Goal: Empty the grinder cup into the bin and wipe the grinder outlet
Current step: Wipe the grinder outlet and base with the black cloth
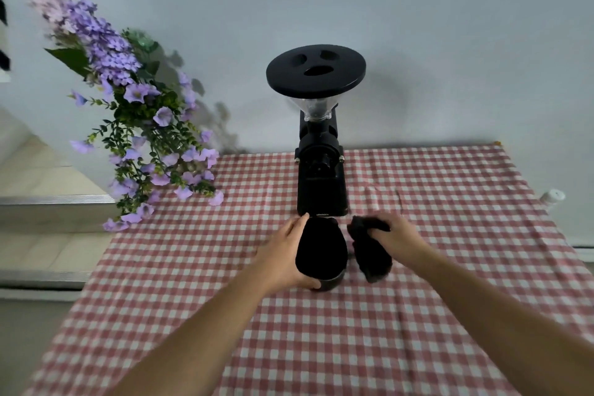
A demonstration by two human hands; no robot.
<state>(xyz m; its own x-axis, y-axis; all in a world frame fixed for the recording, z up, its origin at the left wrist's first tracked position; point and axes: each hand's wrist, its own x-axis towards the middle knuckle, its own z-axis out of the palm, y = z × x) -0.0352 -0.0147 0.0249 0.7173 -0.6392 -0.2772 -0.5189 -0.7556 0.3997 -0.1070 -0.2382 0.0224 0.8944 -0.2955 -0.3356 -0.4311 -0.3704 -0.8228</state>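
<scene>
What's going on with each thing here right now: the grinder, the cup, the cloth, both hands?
Coffee grinder: upright on the checked tablecloth, hopper lid on.
Grinder cup: in front of the grinder, tilted, gripped by the left hand.
Dark cloth: bunched, held by the right hand.
Left hand: closed around the cup.
Right hand: closed on the cloth.
Purple flowers: drooping over the table's left edge.

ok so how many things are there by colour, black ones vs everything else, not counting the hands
black: 3, the grinder, the grinder cup in the left hand, the cloth in the right hand
purple: 1, flowers
red and white: 1, checked tablecloth
white: 1, small object at the table's right edge
total: 6
</scene>
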